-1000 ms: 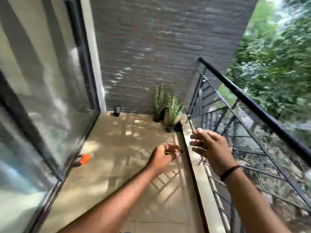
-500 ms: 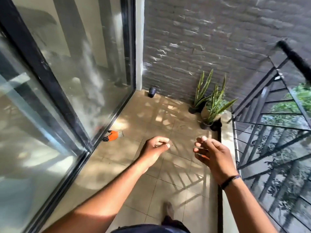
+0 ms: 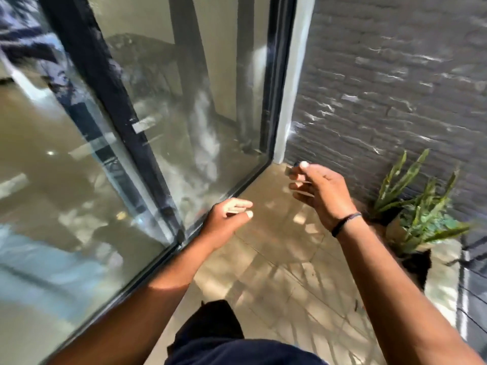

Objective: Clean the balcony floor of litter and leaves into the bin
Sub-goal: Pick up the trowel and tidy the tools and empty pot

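As I view it, both hands hang over the floor (image 3: 276,248).
Left hand (image 3: 226,219): loosely curled, empty.
Right hand (image 3: 320,192): relaxed, empty.
Potted plants (image 3: 419,214): right of it.

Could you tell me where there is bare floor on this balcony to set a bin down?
The tiled floor is bare between the glass door track and the potted plants, below the left hand and right hand. The brick wall corner by the plants is crowded.
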Demonstrator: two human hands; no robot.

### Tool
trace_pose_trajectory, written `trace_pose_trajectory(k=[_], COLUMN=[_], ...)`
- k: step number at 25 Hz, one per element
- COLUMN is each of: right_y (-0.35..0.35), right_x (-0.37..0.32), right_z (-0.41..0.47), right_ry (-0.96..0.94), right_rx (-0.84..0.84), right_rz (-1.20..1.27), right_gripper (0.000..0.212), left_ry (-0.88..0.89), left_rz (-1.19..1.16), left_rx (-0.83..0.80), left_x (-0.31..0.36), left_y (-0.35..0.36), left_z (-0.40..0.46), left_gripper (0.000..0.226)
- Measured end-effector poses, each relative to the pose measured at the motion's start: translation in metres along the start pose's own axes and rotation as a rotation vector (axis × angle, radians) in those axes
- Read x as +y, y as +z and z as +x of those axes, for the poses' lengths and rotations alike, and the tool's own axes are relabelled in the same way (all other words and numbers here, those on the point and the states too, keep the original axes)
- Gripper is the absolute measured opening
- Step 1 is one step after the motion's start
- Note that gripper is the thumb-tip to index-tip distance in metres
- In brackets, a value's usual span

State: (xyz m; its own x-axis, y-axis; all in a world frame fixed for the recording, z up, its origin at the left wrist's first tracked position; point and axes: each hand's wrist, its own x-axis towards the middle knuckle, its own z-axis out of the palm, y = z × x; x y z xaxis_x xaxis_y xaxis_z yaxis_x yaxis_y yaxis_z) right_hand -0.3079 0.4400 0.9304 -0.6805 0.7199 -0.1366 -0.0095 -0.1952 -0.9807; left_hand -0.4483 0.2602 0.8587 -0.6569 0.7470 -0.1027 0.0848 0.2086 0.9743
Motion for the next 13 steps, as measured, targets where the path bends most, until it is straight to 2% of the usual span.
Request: trace_pose_trajectory(k=[3, 5, 9, 11, 13], right_y=[0.046, 0.078, 0.139, 0.161, 0.172], right_x=[0.015, 0.031, 0.054, 0.061, 0.072], right_z=[0.064, 0.113, 0.234, 0.293, 0.368], right_ry=[0.040, 0.086, 0.164, 0.203, 0.207], right_rx=[-0.097, -0.133, -0.142, -0.152, -0.092], right_rz=[-0.081, -0.105, -0.166, -0.191, -0.198], right_gripper=[0.029, 0.024, 0.023, 0.025, 0.027], left_ry=[-0.062, -0.107, -0.118, -0.121, -0.167], left_rz=[-0.055, -0.079, -0.044, -0.026, 0.029], left_rx=[0.157, 0.208, 0.200, 0.160, 0.085], left_x=[-0.024, -0.045, -0.083, -0.108, -0.146], left_y=[-0.026, -0.051, -0.112, -0.138, -0.157], left_z=[0.040, 0.081, 0.188, 0.230, 0.290], left_gripper=[0.020, 0.017, 0.016, 0.017, 0.021])
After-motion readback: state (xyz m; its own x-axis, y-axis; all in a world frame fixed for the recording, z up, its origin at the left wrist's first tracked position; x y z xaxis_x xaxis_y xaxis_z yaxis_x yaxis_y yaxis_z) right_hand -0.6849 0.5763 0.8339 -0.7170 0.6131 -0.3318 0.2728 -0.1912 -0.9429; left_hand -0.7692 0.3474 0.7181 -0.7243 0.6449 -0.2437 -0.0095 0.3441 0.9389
